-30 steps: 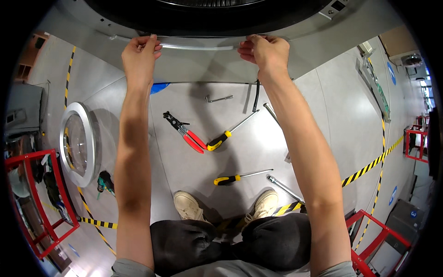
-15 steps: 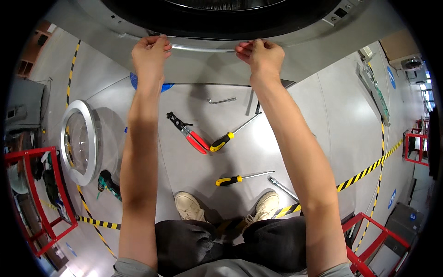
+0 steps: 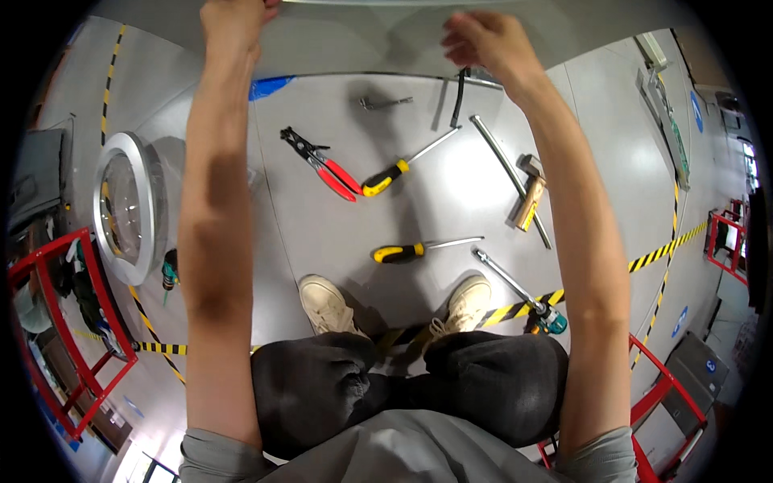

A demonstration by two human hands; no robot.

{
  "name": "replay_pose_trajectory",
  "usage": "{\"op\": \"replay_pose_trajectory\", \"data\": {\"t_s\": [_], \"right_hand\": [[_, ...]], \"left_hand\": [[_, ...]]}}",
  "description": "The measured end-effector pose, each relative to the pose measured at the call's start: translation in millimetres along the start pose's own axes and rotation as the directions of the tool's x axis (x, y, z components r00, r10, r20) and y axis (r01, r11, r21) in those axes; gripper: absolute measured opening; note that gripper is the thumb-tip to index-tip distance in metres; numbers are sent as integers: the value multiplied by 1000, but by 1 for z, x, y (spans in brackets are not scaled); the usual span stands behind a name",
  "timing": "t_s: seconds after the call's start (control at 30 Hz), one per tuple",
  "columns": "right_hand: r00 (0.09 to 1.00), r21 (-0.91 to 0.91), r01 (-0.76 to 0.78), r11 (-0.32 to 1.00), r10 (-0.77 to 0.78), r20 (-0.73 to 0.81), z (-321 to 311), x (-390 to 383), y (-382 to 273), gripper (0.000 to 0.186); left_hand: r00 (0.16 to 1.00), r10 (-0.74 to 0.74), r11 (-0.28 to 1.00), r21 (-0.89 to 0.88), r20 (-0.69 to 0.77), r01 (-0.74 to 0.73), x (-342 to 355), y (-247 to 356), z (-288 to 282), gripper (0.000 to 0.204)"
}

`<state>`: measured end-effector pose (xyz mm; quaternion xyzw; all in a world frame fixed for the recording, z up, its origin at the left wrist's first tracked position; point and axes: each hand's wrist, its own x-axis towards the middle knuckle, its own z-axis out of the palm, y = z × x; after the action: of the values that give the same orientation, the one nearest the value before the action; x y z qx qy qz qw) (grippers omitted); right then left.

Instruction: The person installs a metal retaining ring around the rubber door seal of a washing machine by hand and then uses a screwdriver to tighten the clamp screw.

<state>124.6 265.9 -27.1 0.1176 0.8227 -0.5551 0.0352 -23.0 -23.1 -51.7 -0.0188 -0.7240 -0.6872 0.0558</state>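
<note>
The grey front panel [image 3: 346, 44] of a washing machine crosses the top of the view. My left hand [image 3: 232, 28] is at its upper part, with fingers curled together and partly cut off by the frame's edge; what they pinch, if anything, is hidden. A pale strip shows along the top edge beside those fingers. My right hand [image 3: 495, 50] hovers before the panel's lower right part, slightly blurred, its fingers loosely bent and apart, with nothing seen in them. Below it, a black strip-like piece [image 3: 460, 101] hangs or lies at the panel's lower edge.
On the floor lie red-handled pliers [image 3: 322, 165], two yellow-black screwdrivers [image 3: 386, 179], a small wrench [image 3: 386, 103], a long metal bar [image 3: 507, 173], a hammer [image 3: 531, 197], a socket handle [image 3: 507, 278] and a green power drill [image 3: 551, 319]. A round door [image 3: 150, 209] stands left. Red frames [image 3: 101, 298] flank me.
The view has tilted downward, so the machine's round opening is out of frame. My right hand has let go of the opening's rim and moved off it; my left stays up there.
</note>
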Motion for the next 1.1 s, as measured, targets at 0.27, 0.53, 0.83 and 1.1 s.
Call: {"op": "replay_pose_trajectory", "data": {"t_s": [0.27, 0.53, 0.83, 1.1], "right_hand": [[731, -661, -252, 707, 586, 349, 48, -37, 139, 51], [686, -403, -709, 579, 698, -206, 94, -33, 203, 30], [856, 285, -515, 808, 501, 125, 72, -82, 190, 20], [870, 326, -474, 818, 376, 320, 55, -97, 185, 17]], "left_hand": [[999, -18, 999, 50, -32, 20, -1, 19, -7, 17], [995, -65, 997, 36, -72, 68, -25, 42, 22, 20], [998, -59, 998, 18, 6, 59, -5, 19, 14, 21], [999, -47, 999, 25, 9, 47, -5, 25, 4, 24]]}}
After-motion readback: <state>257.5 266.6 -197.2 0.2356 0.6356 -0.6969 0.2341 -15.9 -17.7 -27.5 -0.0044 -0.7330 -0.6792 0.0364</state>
